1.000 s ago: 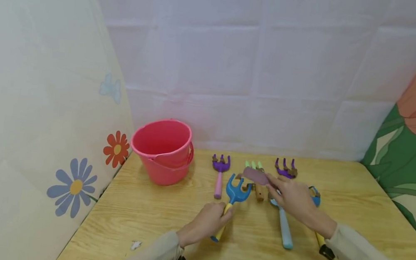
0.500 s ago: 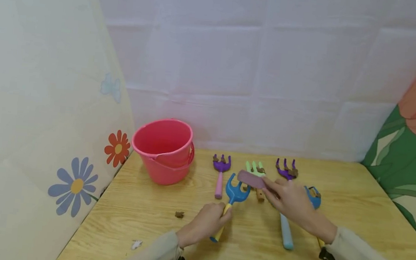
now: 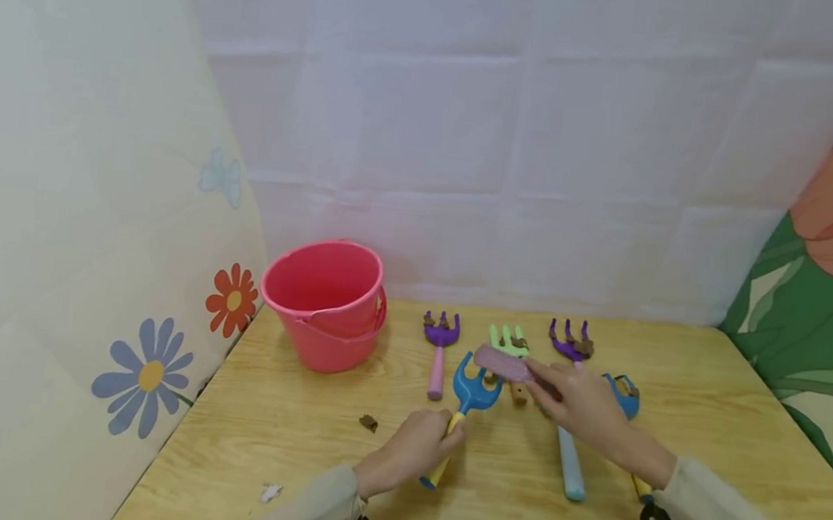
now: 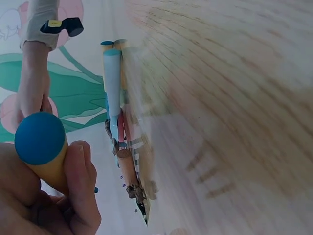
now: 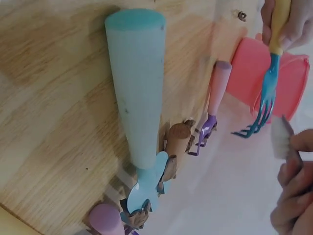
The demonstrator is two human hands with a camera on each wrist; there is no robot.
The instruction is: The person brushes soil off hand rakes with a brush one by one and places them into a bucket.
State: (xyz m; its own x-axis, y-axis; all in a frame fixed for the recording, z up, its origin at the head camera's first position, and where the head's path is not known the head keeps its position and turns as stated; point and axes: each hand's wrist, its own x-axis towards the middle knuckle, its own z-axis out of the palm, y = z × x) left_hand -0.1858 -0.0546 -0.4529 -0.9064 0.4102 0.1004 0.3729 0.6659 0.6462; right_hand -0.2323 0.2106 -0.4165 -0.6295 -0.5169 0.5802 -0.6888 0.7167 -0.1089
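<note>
My left hand [image 3: 409,448] grips the yellow handle of a blue hand rake [image 3: 474,393], its tines pointing away and raised off the table. The blue handle end [image 4: 40,138] shows in the left wrist view. My right hand [image 3: 586,406] pinches a mauve brush [image 3: 500,363] just above the rake's tines. Its white bristles [image 5: 280,138] face the rake [image 5: 269,88] in the right wrist view; I cannot tell whether they touch. A brown crumpled scrap [image 3: 368,423] lies on the table left of my left hand.
A pink bucket [image 3: 333,348] stands at back left. Along the back lie a purple rake [image 3: 441,335], a green fork [image 3: 508,344] and another purple rake [image 3: 568,350], with brown scraps on them. A light-blue tool [image 3: 571,467] and another blue rake [image 3: 626,404] lie right.
The brush has moved left and slightly nearer, over the rake's tines. A brown scrap has appeared on the table left of my left hand. The held rake stays almost in place.
</note>
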